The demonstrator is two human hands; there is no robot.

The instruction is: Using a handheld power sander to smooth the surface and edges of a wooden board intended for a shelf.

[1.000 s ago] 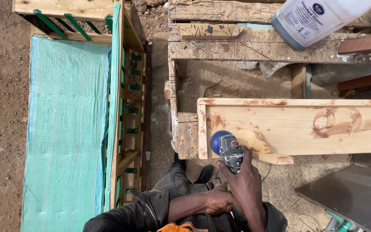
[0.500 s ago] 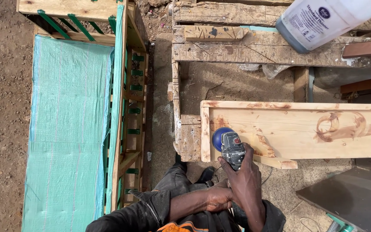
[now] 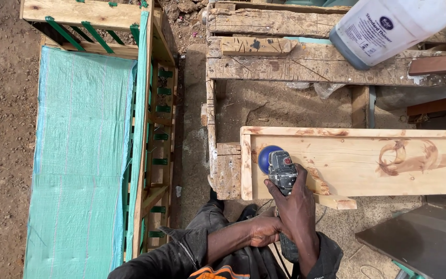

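My right hand (image 3: 298,204) grips the grey body of an angle grinder (image 3: 282,170). Its blue sanding disc (image 3: 265,156) rests on the left end of a pale pine board (image 3: 367,160) with raised edge strips and a brown knot swirl. My left hand (image 3: 265,230) is closed around the rear of the grinder, near its cable, just below the right hand. The board lies across a worn wooden workbench frame (image 3: 285,64).
A large white jug of dark liquid (image 3: 383,28) lies on the workbench at top right. A wooden frame covered with green woven mesh (image 3: 83,155) stands on the dirt to the left. A grey metal sheet (image 3: 419,237) sits at bottom right. My dark trousers and shoes are below.
The grinder and its blue disc have moved up the board, away from its near edge toward the far strip. Both hands followed it.
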